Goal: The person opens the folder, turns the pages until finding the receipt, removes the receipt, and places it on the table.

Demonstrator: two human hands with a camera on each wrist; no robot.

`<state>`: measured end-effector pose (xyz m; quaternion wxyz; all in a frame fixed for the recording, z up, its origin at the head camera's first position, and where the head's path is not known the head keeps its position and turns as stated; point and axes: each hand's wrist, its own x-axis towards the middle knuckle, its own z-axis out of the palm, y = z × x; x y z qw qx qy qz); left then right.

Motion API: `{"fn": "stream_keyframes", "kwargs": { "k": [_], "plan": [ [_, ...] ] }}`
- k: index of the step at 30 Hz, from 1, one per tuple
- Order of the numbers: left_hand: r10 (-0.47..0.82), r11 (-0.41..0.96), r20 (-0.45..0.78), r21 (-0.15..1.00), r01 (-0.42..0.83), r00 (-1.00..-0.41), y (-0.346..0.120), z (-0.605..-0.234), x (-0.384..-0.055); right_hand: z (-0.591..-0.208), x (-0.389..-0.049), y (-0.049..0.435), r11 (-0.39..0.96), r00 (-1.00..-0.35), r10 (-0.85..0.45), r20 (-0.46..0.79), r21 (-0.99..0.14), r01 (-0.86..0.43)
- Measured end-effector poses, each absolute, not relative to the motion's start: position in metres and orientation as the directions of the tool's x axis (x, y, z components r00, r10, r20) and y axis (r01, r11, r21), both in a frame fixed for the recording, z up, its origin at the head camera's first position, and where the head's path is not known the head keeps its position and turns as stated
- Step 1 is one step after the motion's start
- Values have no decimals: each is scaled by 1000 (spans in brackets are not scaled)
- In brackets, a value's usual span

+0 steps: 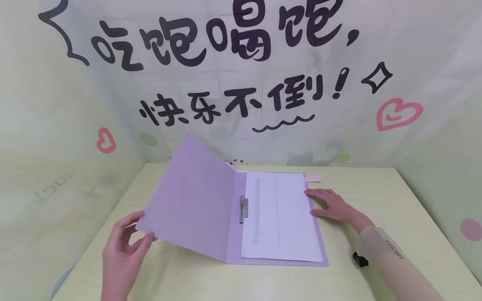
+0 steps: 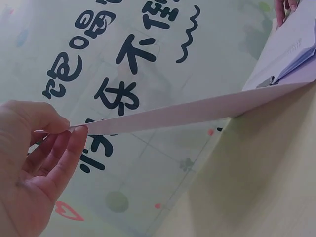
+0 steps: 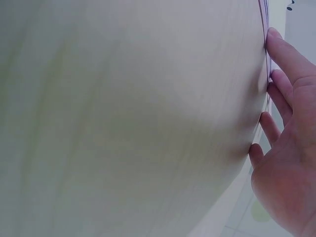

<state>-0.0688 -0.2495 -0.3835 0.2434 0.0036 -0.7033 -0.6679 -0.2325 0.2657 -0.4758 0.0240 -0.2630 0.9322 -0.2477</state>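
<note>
A purple clip folder (image 1: 196,200) lies open on the table, its front cover raised at a slant to the left. My left hand (image 1: 126,242) pinches the cover's outer lower corner between thumb and fingers. In the left wrist view the cover (image 2: 173,114) appears almost edge-on, running from the left fingertips to the folder's spine. A stack of printed paper (image 1: 286,217) rests on the right half, beside a metal clip (image 1: 242,209). At the right edge of the folder, my right hand (image 1: 333,205) rests with extended fingers; in the right wrist view its fingertips (image 3: 272,37) touch that edge.
A pale pink tab (image 1: 312,179) sticks out at the folder's upper right. The pale wooden table (image 1: 180,276) is bounded by printed cloth walls (image 1: 211,146) at the back and sides. Under the right sleeve (image 1: 391,263) shows a small black object (image 1: 360,259).
</note>
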Motion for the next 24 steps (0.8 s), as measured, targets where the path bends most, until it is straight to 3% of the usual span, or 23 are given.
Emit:
{"fn": "stream_keyframes", "kwargs": {
  "k": [4,11,15,24],
  "plan": [
    [-370,138,293,956,259,-882,-256,-389,-67,-478,-233,265,734,-861,-503,82,-485,-475],
    [-358,137,293,956,261,-886,-275,-404,-67,-480,-233,263,734,-868,-491,69,-503,-456],
    [-345,285,272,942,176,-898,-286,-415,-69,-480,-233,264,740,-870,-489,63,-498,-452],
    [-231,599,270,797,82,-935,-303,-431,-79,-477,-232,264,749,-873,-483,58,-488,-447]
  ]
}}
